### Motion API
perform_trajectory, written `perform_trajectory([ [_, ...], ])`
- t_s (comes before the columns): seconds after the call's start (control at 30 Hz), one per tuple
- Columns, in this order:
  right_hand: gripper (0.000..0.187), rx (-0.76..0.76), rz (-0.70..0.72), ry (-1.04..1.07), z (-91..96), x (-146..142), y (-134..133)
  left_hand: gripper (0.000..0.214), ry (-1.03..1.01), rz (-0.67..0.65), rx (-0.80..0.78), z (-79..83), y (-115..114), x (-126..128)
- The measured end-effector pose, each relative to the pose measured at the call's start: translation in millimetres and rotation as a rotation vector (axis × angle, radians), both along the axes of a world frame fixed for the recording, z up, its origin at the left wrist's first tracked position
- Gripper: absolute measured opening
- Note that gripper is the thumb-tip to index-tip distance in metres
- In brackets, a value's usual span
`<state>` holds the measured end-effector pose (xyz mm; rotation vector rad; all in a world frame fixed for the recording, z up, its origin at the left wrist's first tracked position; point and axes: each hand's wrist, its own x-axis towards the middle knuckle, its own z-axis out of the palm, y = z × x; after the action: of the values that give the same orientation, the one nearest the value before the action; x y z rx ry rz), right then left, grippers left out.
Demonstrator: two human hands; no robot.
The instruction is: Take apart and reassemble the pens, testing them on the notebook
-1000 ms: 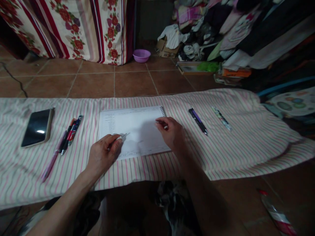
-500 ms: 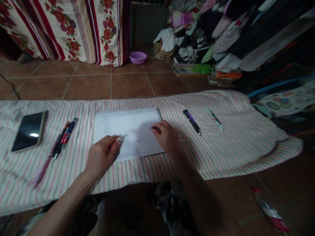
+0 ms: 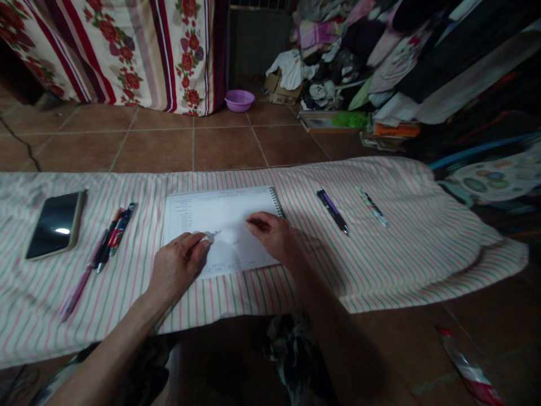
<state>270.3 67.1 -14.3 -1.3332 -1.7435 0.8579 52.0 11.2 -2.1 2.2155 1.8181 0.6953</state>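
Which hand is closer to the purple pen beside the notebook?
Right. The right hand rests on the notebook just left of the purple pen; the left hand grips a silver-tipped pen farther left.

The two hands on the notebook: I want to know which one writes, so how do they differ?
The left hand grips a thin, silver-tipped pen; the right hand shows no tool. The left hand sits at the lower left of the notebook, the right hand nearer its spiral edge. The left hand's fingers pinch the pen; the right hand's curl, tips on the page. Both rest on the open page.
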Motion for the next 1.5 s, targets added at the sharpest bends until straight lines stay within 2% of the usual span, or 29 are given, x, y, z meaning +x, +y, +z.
perform_trajectory([
  [0.2, 0.012, -0.068, 0.074, 0.071, 6.7, -14, -5, 0.031, 0.009, 0.009, 0.016, 0.7, 0, 0],
  [0.4, 0.014, 0.094, 0.148, -0.15, 14.5, -16, -6, 0.031, 0.005, 0.014, -0.014, 3.5, 0, 0],
  [0.53, 0.016, 0.12, 0.216, -0.262, 13.4, -20, -8, 0.032, -0.003, 0.005, -0.005, 3.0, 0, 0],
  [0.7, 0.019, 0.171, 0.265, -0.33, 12.4, -34, -9, 0.03, 0.012, 0.018, 0.015, -0.4, -1, -3],
  [0.87, 0.015, 0.201, 0.282, -0.33, 11.7, -42, -9, 0.029, 0.001, 0.009, 0.024, -1.5, -2, -5],
  [1.03, 0.009, 0.065, 0.254, -0.155, 7.3, -40, -9, 0.028, -0.008, 0.01, -0.003, 0.8, -2, -5],
  [1.13, 0.007, -0.151, 0.156, 0.143, 3.7, -42, -7, 0.03, -0.003, 0.023, -0.015, 2.3, -3, -6],
  [1.27, 0.018, -0.417, 0.056, 0.568, 5.8, -48, -7, 0.031, -0.019, 0.023, -0.013, 3.5, -3, -5],
  [1.33, 0.022, -0.487, 0.032, 0.661, 8.6, -50, -9, 0.03, -0.023, 0.016, -0.003, 3.4, -3, -5],
  [1.5, 0.023, -0.582, -0.003, 0.74, 10.3, -55, -11, 0.03, -0.031, 0.01, 0.022, 2.4, -3, -3],
])
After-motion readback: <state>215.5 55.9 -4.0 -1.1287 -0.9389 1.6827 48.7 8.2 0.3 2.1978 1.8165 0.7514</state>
